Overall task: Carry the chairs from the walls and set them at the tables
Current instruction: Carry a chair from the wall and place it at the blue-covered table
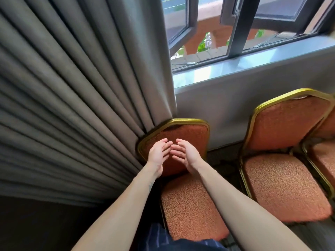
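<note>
A chair with orange patterned padding and a gold metal frame stands right in front of me, its back against the grey curtain and the wall. My left hand and my right hand are stretched out in front of its backrest, palms facing each other, fingers relaxed and nearly touching at the tips. Neither hand holds anything. A second matching chair stands to the right, and the edge of a third chair shows at the far right.
A heavy grey pleated curtain hangs on the left and drapes over the near chair's left back corner. Behind the chairs is a grey wall with a window sill and open windows. Dark carpet lies between the chairs.
</note>
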Available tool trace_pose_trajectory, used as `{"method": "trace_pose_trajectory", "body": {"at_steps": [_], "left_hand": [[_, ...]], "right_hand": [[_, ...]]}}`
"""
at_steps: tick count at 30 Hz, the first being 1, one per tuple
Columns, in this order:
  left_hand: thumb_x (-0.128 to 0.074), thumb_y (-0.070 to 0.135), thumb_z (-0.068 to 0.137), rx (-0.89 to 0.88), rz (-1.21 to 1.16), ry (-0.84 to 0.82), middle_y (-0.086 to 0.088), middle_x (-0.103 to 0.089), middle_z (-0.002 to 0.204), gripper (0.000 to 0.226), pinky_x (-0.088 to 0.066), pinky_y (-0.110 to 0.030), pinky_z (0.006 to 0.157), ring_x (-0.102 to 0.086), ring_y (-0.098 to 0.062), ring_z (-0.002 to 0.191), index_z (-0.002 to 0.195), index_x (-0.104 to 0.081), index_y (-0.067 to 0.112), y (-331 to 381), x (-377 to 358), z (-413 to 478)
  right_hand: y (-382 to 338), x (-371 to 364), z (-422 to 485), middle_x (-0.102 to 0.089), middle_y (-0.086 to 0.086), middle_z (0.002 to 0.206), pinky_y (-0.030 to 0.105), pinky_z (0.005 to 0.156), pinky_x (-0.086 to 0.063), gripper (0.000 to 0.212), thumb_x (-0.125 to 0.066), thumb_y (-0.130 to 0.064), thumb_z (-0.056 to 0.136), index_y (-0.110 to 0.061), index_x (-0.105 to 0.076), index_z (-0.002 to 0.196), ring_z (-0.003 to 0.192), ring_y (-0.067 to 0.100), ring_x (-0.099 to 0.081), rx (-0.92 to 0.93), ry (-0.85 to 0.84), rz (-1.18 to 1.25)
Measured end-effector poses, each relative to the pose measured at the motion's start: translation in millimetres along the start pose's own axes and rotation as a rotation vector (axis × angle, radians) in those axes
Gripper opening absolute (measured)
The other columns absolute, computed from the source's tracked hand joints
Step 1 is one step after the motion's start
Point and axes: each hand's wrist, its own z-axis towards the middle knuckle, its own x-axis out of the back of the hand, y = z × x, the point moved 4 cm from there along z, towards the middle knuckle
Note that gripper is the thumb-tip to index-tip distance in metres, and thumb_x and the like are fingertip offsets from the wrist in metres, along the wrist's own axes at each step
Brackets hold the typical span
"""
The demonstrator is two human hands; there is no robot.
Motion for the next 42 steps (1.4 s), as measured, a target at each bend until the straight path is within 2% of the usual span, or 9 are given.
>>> {"method": "trace_pose_trajectory", "body": {"at_steps": [10, 13, 15, 21, 27, 30, 34, 38, 42], "left_hand": [[-0.052, 0.010, 0.097, -0.064, 0.104, 0.184, -0.002, -0.069, 0.118, 0.023, -0.043, -0.031, 0.107, -0.060, -0.016, 0.117, 0.101, -0.070, 0.022, 54, 8, 55], [-0.050, 0.013, 0.099, -0.007, 0.110, 0.135, 0.003, -0.074, 0.076, 0.023, -0.053, -0.015, 0.060, -0.070, -0.006, 0.071, 0.088, -0.069, 0.016, 62, 6, 76], [-0.047, 0.020, 0.101, 0.027, 0.113, 0.069, -0.002, -0.070, 0.068, 0.031, -0.048, -0.015, 0.046, -0.065, -0.008, 0.054, 0.081, -0.069, 0.012, 59, 2, 87], [-0.037, 0.033, 0.106, 0.019, 0.039, 0.001, 0.012, -0.073, 0.071, 0.037, -0.051, -0.016, 0.057, -0.068, -0.002, 0.066, 0.090, -0.067, 0.019, 45, 10, 128], [-0.033, 0.028, 0.109, -0.107, 0.255, -0.084, 0.006, -0.064, 0.098, 0.033, -0.048, -0.009, 0.062, -0.061, -0.009, 0.096, 0.120, -0.060, 0.012, 62, 12, 137], [-0.040, 0.021, 0.107, -0.082, 0.261, -0.124, 0.005, -0.066, 0.113, 0.027, -0.045, -0.006, 0.074, -0.060, -0.006, 0.100, 0.120, -0.062, 0.011, 68, 7, 130], [-0.045, 0.005, 0.102, -0.198, 0.493, -0.273, 0.003, -0.052, 0.136, 0.041, -0.037, -0.014, 0.097, -0.048, -0.009, 0.124, 0.143, -0.052, 0.007, 69, -14, 111], [-0.049, 0.007, 0.098, -0.259, 0.681, -0.451, 0.009, -0.067, 0.119, 0.035, -0.048, -0.013, 0.087, -0.063, -0.004, 0.107, 0.126, -0.067, 0.019, 63, -26, 85], [-0.053, 0.006, 0.093, -0.304, 0.804, -0.645, 0.003, -0.073, 0.101, 0.028, -0.053, -0.015, 0.075, -0.069, -0.009, 0.095, 0.102, -0.070, 0.026, 54, -40, 60]], "right_hand": [[-18, -45, 81, -0.069, 0.004, 0.113, 0.036, 0.083, -0.056, 0.062, -0.046, -0.020, 0.103, -0.020, -0.021, 0.159, 0.100, 0.022, -0.067, -0.086, 0.039, 0.034], [-17, -59, 99, -0.068, 0.009, 0.105, 0.035, 0.073, -0.058, 0.053, -0.046, -0.021, 0.102, -0.015, -0.031, 0.152, 0.086, 0.022, -0.067, -0.119, 0.075, 0.170], [-20, -66, 108, -0.065, 0.009, 0.095, 0.029, 0.062, -0.055, 0.039, -0.047, -0.022, 0.102, -0.010, -0.044, 0.139, 0.075, 0.019, -0.064, -0.122, 0.120, 0.203], [-10, -78, 131, -0.053, -0.001, 0.068, 0.018, 0.040, -0.037, 0.020, -0.059, -0.025, 0.098, -0.017, -0.049, 0.113, 0.041, 0.002, -0.049, -0.098, 0.303, 0.196], [2, -90, 136, -0.076, 0.013, 0.097, 0.028, 0.074, -0.058, 0.027, -0.077, -0.026, 0.088, -0.005, -0.070, 0.104, 0.087, 0.019, -0.074, 0.003, 0.470, 0.283], [-6, -85, 121, -0.074, 0.011, 0.098, 0.029, 0.076, -0.053, 0.026, -0.074, -0.035, 0.089, -0.010, -0.070, 0.094, 0.087, 0.020, -0.071, -0.020, 0.515, 0.086], [-12, -77, 89, -0.069, 0.017, 0.113, 0.025, 0.081, -0.040, 0.032, -0.053, -0.025, 0.103, 0.002, -0.067, 0.115, 0.112, 0.029, -0.062, -0.039, 0.618, -0.202], [0, -76, 59, -0.055, -0.002, 0.081, 0.034, 0.087, -0.044, 0.025, -0.042, -0.011, 0.105, -0.011, -0.063, 0.091, 0.100, 0.024, -0.056, -0.027, 0.724, -0.231], [11, -66, 10, -0.074, 0.005, 0.097, 0.029, 0.074, -0.046, 0.029, -0.046, -0.021, 0.101, -0.012, -0.073, 0.102, 0.096, 0.022, -0.069, 0.007, 0.994, -0.336]]}}
